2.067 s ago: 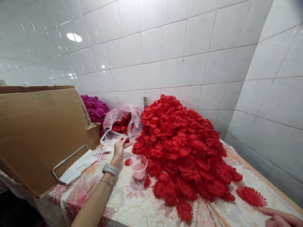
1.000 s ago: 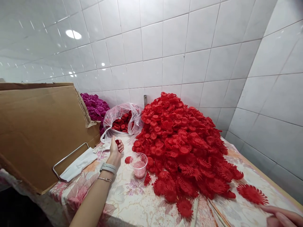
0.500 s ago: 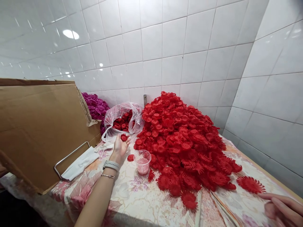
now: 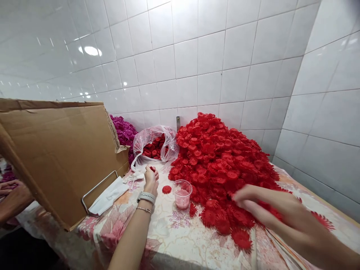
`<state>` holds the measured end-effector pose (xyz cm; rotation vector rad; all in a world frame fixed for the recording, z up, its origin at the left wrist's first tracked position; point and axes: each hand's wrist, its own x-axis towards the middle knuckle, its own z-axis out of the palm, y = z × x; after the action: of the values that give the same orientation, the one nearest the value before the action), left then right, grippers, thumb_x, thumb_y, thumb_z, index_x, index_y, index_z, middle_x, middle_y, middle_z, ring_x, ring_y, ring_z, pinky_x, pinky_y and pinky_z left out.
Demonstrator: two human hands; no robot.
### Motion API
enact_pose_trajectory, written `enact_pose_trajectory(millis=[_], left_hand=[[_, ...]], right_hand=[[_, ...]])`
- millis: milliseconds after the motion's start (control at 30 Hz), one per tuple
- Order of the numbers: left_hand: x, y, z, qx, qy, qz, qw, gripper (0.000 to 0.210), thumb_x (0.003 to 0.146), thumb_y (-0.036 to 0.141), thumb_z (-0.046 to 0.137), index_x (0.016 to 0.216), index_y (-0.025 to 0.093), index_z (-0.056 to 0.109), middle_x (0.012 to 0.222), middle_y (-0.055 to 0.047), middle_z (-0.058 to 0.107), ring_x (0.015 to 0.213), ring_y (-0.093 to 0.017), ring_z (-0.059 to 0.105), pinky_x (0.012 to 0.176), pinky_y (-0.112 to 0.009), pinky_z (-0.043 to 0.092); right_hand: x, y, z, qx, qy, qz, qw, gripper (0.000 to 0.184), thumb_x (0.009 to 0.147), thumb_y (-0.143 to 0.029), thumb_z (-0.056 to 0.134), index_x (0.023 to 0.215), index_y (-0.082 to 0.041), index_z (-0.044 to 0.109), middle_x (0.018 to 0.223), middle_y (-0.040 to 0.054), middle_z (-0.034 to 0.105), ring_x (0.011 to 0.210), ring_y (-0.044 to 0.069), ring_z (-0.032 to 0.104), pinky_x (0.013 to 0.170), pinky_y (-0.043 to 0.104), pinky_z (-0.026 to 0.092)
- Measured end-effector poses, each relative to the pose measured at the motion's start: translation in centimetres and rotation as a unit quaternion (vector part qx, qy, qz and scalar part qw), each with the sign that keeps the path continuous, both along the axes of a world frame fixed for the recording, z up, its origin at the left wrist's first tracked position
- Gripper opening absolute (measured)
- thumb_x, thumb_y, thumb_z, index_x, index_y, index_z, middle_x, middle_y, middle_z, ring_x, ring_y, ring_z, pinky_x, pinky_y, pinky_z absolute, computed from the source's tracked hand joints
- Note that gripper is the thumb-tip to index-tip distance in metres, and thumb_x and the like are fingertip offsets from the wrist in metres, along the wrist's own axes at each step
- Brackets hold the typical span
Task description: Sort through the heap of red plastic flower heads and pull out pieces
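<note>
My left hand (image 4: 151, 177), with a watch and a bracelet on the wrist, is closed in front of the clear bag. A bit of a red artificial flower head (image 4: 152, 168) shows between its fingers. My right hand (image 4: 270, 206) reaches over the front of a big heap of red flower heads (image 4: 216, 157), and motion smears its fingers. Whether it holds anything is unclear. Between the hands stands a clear plastic cup (image 4: 182, 193) with pinkish stuff in it. A single red flower (image 4: 167, 189) lies just left of the cup.
A clear plastic bag (image 4: 137, 144) holds darker red flowers. Purple flowers (image 4: 123, 129) are piled behind a tall cardboard sheet (image 4: 62, 161). White paper (image 4: 108, 197) lies by a metal wire frame (image 4: 98, 188). Another person's hand (image 4: 14, 191) shows at the left edge.
My left hand has gone from an open palm with a red flower on it to closed fingers. The right hand has swept left over the red heap. The view has shifted slightly.
</note>
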<state>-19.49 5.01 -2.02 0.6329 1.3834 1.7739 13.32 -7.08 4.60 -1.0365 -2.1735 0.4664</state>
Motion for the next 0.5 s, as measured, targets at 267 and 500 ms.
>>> enact_pose_trajectory(millis=[267, 500], left_hand=[[2.1, -0.8, -0.9, 0.023, 0.252, 0.048, 0.966, 0.023, 0.084, 0.035, 0.048, 0.075, 0.016, 0.057, 0.068, -0.001, 0.058, 0.064, -0.013, 0.055, 0.060, -0.026, 0.042], [2.4, -1.0, -0.7, 0.003, 0.438, 0.076, 0.896, 0.027, 0.086, 0.036, 0.037, 0.068, 0.023, 0.052, 0.058, -0.004, 0.058, 0.061, -0.021, 0.056, 0.056, -0.027, 0.028]], right_hand=[[-13.0, 5.7, 4.0, -0.019, -0.343, 0.222, 0.913, 0.057, 0.084, -0.055, 0.026, 0.058, -0.014, 0.057, 0.053, 0.0030, 0.049, 0.048, 0.013, 0.045, 0.049, 0.025, 0.034], [-15.9, 7.2, 1.7, -0.087, -0.461, 0.246, 0.848, 0.060, 0.073, -0.068, 0.030, 0.043, -0.019, 0.044, 0.047, 0.0001, 0.045, 0.042, 0.013, 0.043, 0.045, 0.027, 0.034]])
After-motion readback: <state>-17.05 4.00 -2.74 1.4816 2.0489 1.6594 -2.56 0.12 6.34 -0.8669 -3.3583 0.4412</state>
